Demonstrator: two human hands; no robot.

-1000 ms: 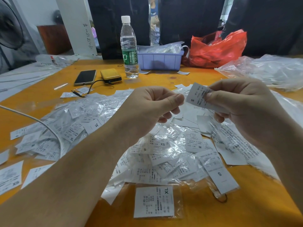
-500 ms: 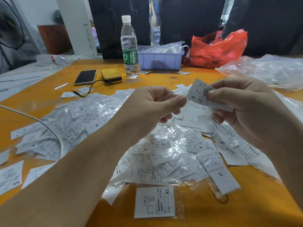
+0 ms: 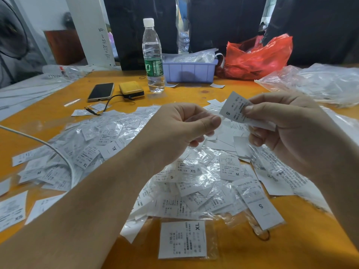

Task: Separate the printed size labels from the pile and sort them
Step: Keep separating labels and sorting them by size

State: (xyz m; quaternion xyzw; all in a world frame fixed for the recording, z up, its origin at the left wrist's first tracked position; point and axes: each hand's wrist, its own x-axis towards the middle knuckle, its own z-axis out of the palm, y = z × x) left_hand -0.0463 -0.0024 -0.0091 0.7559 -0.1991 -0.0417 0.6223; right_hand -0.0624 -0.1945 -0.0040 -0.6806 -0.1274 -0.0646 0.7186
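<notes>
Orange counter carried a clear plastic water bottle, upright, beside a lilac plastic bin. Black phone lay next to a yellow power bank. Red plastic bag sat behind.

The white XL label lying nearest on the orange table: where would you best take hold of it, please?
Pinch the white XL label by its near edge, coming from the front; it lies flat and alone on the orange table, inside a clear plastic sleeve, so probably lift a corner first.
</notes>
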